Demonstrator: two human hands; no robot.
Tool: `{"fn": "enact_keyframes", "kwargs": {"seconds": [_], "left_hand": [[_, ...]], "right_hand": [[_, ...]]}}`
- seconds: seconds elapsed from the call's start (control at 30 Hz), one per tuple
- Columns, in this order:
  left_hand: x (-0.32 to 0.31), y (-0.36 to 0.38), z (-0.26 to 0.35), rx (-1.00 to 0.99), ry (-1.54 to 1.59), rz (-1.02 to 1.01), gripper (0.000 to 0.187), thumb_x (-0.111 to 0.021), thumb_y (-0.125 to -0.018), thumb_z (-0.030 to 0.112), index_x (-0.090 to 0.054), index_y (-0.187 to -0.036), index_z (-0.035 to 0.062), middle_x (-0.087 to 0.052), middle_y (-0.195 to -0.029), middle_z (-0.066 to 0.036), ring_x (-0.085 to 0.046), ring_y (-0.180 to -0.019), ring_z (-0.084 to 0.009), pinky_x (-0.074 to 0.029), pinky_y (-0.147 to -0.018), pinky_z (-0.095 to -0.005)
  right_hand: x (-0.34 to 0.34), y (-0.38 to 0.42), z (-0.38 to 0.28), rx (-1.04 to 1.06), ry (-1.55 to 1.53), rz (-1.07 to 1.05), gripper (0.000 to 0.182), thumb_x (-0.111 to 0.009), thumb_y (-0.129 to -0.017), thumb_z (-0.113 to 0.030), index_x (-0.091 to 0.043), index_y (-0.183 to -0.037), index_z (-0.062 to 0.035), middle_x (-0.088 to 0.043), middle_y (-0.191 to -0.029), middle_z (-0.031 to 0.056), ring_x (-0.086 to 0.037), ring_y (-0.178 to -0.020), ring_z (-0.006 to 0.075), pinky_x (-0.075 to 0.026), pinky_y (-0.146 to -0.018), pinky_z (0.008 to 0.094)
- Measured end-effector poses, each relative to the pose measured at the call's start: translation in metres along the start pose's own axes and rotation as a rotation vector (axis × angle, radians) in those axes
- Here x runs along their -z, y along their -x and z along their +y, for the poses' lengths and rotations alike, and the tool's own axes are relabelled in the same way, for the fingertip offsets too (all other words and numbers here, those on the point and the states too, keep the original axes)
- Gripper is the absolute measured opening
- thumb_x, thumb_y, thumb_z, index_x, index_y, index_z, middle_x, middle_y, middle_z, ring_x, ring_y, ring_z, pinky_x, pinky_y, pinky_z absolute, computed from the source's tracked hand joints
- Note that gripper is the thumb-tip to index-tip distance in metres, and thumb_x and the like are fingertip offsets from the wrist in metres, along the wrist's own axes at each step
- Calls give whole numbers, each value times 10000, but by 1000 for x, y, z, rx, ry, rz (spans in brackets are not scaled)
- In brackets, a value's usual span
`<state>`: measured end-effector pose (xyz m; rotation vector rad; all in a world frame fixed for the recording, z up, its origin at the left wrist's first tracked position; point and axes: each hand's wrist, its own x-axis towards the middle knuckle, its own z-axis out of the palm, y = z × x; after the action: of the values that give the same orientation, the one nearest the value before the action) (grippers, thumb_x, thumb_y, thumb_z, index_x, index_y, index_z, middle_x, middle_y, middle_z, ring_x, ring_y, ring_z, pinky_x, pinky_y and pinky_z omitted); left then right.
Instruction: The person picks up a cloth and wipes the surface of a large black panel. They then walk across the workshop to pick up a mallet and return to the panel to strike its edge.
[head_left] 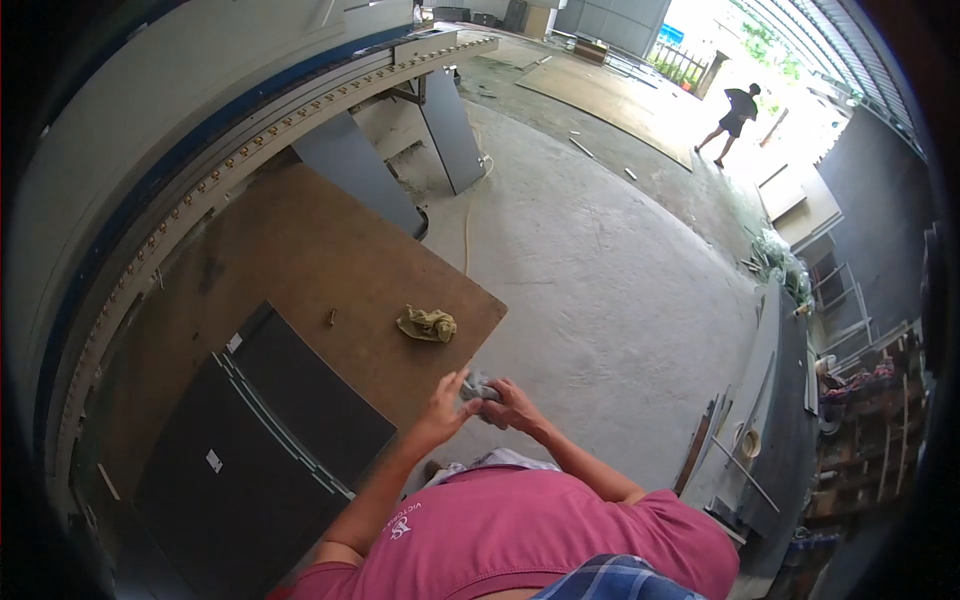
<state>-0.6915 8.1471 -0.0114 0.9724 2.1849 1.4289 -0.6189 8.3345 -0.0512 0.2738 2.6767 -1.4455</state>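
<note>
In front of my body, just off the corner of the brown board table, both hands are close together around a crumpled grey cloth-like thing. My right hand is closed on it, fingers curled round its right side. Over on the left, my left hand has its fingers stretched up and its thumb apart, right at the edge of the grey bundle. A crumpled yellowish cloth lies on the table beyond my hands. Left of it is a small brass-coloured piece.
Dark panels with white labels lie on the brown table. A long machine runs along the left. Grey sheets lean below it. Panels and metal strips are stacked at right. A person stands far off.
</note>
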Motion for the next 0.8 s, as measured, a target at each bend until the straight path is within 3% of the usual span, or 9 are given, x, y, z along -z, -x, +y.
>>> {"fn": "enact_keyframes", "kwargs": {"seconds": [0.03,0.07,0.13,0.17,0.23,0.43,0.6,0.7,0.8], "left_hand": [[-12,6,-12,86,-45,-34,722,-596,-866,438,-327,-1382,11,-407,-1336,-231,-426,-1228,-332,-347,-1007,-391],[-24,8,-16,95,-54,-30,722,-596,-866,438,-327,-1382,11,-407,-1336,-231,-426,-1228,-332,-347,-1007,-391],[-43,7,-10,124,373,129,800,-612,-858,429,-217,-1429,31,-391,-1349,-244,-427,-1232,-338,-351,-1003,-393],[-43,3,-11,130,358,149,800,-612,-858,429,-217,-1429,31,-391,-1349,-244,-427,-1232,-338,-351,-1003,-393],[-41,-15,5,244,383,83,854,-624,-853,419,-134,-1454,60,-403,-1345,-236,-438,-1225,-343,-359,-999,-384],[-99,-98,28,240,125,181,775,-700,-801,248,-256,-1407,57,-485,-1254,-180,-490,-1142,-247,-388,-970,-346],[-177,-179,68,572,700,165,634,-651,-794,79,-346,-1349,52,-535,-1127,-105,-538,-1004,-180,-462,-855,-294],[-216,-222,79,556,614,212,614,-644,-797,63,-360,-1341,58,-540,-1097,-91,-551,-940,-150,-488,-786,-271],[-235,-256,100,584,692,224,613,-640,-804,77,-351,-1345,61,-541,-1098,-97,-557,-941,-162,-500,-773,-295]], "right_hand": [[5,-2,-12,-5,-5,-1,406,-629,-785,-267,-574,-1111,-31,-566,-1023,184,-555,-965,336,-445,-856,383],[10,-7,-25,-36,-140,-54,389,-621,-813,-273,-565,-1110,-27,-571,-985,155,-571,-885,263,-463,-764,348],[15,-18,-34,-70,-242,-142,356,-537,-906,-294,-542,-1129,-16,-572,-864,83,-569,-719,133,-467,-588,276],[22,-20,-38,-54,-248,-160,356,-537,-906,-294,-542,-1129,-16,-572,-864,83,-569,-719,133,-467,-588,276],[47,-22,-44,-204,-572,-260,476,-523,-917,-365,-475,-1247,-26,-571,-1062,105,-545,-991,190,-451,-828,327],[132,-33,20,-124,-1079,-393,537,-450,-958,-374,-346,-1377,-54,-482,-1231,93,-486,-1053,152,-442,-854,300],[236,-32,102,-69,-844,-423,598,-471,-945,-401,-290,-1410,-72,-442,-1273,101,-470,-1118,180,-435,-919,324],[292,-29,152,-64,-768,-424,645,-498,-931,-412,-245,-1432,-95,-356,-1390,152,-436,-1206,244,-421,-968,387],[335,-23,185,-254,-850,-328,684,-504,-924,-429,-179,-1456,-147,-298,-1426,192,-413,-1235,323,-433,-952,448]]}}
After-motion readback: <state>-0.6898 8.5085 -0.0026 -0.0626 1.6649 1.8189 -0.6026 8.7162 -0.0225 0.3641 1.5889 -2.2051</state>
